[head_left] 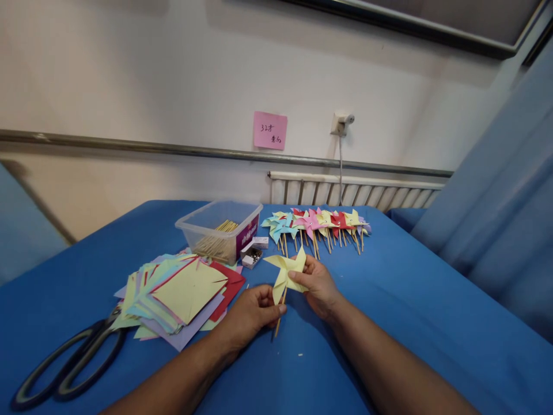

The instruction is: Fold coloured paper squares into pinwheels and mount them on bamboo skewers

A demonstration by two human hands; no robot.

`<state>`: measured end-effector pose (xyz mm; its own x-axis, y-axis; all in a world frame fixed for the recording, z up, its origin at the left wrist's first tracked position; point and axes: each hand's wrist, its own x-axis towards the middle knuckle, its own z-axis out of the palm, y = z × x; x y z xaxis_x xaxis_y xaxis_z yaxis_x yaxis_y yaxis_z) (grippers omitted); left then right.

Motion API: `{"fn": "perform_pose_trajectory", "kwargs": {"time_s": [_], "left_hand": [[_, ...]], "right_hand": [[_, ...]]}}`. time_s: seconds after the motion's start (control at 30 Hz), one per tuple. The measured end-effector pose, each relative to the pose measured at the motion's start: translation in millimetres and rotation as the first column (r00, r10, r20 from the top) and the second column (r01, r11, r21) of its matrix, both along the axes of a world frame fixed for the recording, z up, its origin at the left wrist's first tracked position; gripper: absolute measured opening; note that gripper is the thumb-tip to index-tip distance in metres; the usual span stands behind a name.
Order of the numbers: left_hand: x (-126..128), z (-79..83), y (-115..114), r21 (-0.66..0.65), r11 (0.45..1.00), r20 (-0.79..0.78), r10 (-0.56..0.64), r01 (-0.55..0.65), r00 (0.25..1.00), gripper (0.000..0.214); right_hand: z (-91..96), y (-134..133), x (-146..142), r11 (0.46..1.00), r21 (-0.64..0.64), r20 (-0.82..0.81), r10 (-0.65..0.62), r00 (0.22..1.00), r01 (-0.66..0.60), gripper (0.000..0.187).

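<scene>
A pale yellow paper pinwheel (pixel 283 275) is held up over the blue table, in front of me. My right hand (pixel 317 283) grips its right side, the thumb pressed near the centre and the fingers behind the paper. The wooden stick (pixel 279 324) under the pinwheel is pinched between the thumb and fingers of my left hand (pixel 257 314). To the left of my left hand lies a pile of coloured paper squares (pixel 190 288), with a red sheet (pixel 228 285) at its right edge.
A clear plastic box (pixel 194 222) with wooden sticks (pixel 216 242) stands behind the pile. Beside it is a small open box of pins (pixel 252 255). Several finished pinwheels (pixel 311 222) lie at the back. Large black-handled scissors (pixel 86 351) rest at front left, partly under paper.
</scene>
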<state>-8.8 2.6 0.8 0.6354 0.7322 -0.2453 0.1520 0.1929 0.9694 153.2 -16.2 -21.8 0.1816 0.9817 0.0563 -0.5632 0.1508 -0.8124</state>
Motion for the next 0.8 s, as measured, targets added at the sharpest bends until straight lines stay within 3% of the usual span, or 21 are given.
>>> {"fn": "perform_pose_trajectory", "kwargs": {"time_s": [0.8], "left_hand": [[1.0,2.1,-2.7,0.003,1.0,0.013,0.013,-0.013,1.0,0.032]], "right_hand": [[-0.3,-0.3,0.1,1.0,0.007,-0.006,0.009,1.0,-0.008,0.04]]}}
